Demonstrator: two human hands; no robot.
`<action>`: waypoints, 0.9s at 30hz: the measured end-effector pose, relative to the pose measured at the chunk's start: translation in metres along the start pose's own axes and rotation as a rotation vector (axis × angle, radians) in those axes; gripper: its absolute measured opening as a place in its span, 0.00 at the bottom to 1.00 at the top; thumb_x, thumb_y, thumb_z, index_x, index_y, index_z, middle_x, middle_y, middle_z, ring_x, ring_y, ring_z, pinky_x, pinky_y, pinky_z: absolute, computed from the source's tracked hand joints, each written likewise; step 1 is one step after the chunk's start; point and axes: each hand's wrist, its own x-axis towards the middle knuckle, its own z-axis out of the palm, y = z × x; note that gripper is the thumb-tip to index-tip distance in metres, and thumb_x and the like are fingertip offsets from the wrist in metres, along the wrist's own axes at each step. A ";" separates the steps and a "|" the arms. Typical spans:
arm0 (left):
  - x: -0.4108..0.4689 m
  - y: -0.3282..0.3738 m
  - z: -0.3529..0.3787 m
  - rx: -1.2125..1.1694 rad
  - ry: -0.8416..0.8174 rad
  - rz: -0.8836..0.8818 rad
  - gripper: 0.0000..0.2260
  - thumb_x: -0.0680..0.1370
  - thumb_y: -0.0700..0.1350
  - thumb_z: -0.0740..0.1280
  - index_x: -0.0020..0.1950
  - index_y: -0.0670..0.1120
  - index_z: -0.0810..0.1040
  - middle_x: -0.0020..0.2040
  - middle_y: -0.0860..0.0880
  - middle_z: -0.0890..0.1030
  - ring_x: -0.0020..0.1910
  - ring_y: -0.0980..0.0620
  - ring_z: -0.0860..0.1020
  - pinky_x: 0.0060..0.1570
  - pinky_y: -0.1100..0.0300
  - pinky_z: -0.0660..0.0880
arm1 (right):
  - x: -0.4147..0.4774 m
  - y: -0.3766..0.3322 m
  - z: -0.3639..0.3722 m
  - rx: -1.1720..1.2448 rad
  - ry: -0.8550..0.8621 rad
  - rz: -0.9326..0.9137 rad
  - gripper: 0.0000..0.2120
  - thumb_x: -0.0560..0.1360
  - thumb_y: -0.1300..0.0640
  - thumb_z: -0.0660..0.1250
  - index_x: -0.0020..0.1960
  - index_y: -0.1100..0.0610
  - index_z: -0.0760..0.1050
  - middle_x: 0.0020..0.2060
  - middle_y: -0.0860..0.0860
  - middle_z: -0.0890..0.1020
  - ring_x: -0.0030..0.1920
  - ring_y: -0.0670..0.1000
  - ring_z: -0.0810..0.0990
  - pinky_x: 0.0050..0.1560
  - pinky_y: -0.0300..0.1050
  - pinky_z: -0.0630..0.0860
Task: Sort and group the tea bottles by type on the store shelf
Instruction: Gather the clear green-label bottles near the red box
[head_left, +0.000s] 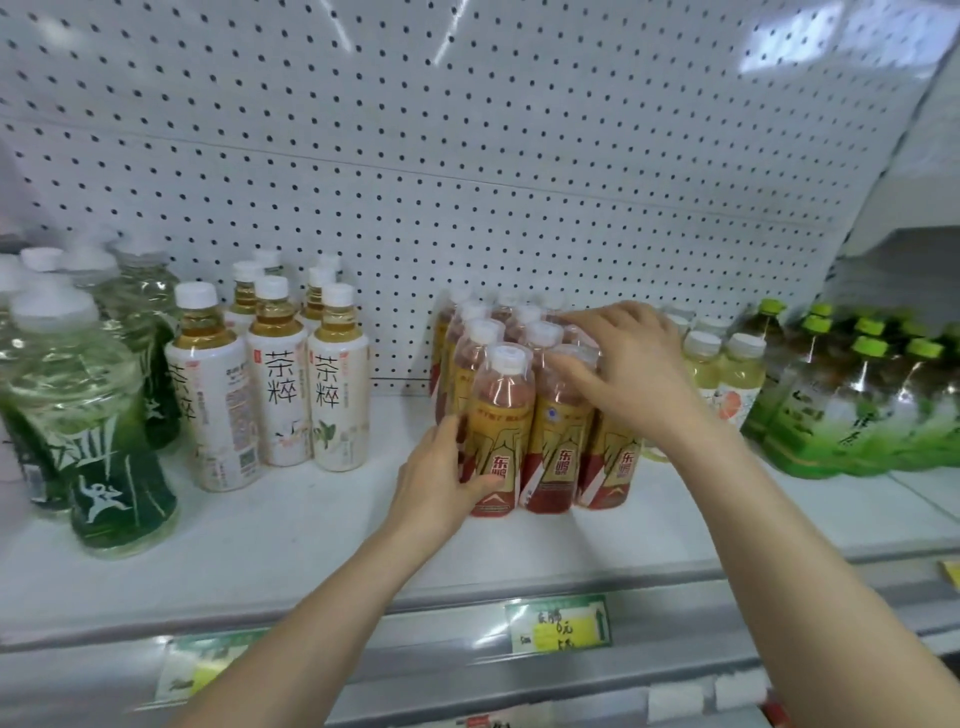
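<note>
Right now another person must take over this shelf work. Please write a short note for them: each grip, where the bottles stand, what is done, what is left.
Left grip: holds the front-left red-and-gold bottle low on its side.
Right grip: rests with straight fingers on the caps of the red-and-gold block.
Shelf, left to right: dark green bottles, white-label bottles, the red-and-gold block, pale yellow bottles, green-cap bottles.
Done: each type seems to stand together.
Left: probably square up the red-and-gold block. Back rows are partly hidden, so check them.
</note>
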 end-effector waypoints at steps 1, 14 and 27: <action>-0.001 0.000 0.003 0.014 0.026 0.005 0.34 0.70 0.52 0.76 0.73 0.53 0.66 0.64 0.52 0.76 0.60 0.52 0.77 0.59 0.55 0.75 | -0.005 0.006 0.007 -0.010 0.012 0.049 0.31 0.76 0.31 0.52 0.70 0.45 0.72 0.66 0.50 0.76 0.69 0.56 0.68 0.68 0.57 0.63; -0.009 0.002 -0.003 -0.022 0.004 -0.016 0.36 0.70 0.52 0.77 0.73 0.55 0.62 0.68 0.53 0.74 0.61 0.54 0.77 0.61 0.54 0.76 | -0.015 0.012 0.039 0.071 0.065 0.118 0.31 0.78 0.33 0.48 0.69 0.49 0.74 0.65 0.54 0.78 0.69 0.60 0.67 0.68 0.61 0.64; -0.072 -0.039 -0.235 0.169 0.825 0.292 0.15 0.79 0.36 0.67 0.63 0.48 0.76 0.61 0.51 0.76 0.59 0.53 0.77 0.57 0.52 0.77 | 0.052 -0.185 0.053 0.524 0.226 -0.162 0.25 0.79 0.51 0.65 0.74 0.56 0.67 0.66 0.58 0.74 0.65 0.59 0.73 0.60 0.51 0.69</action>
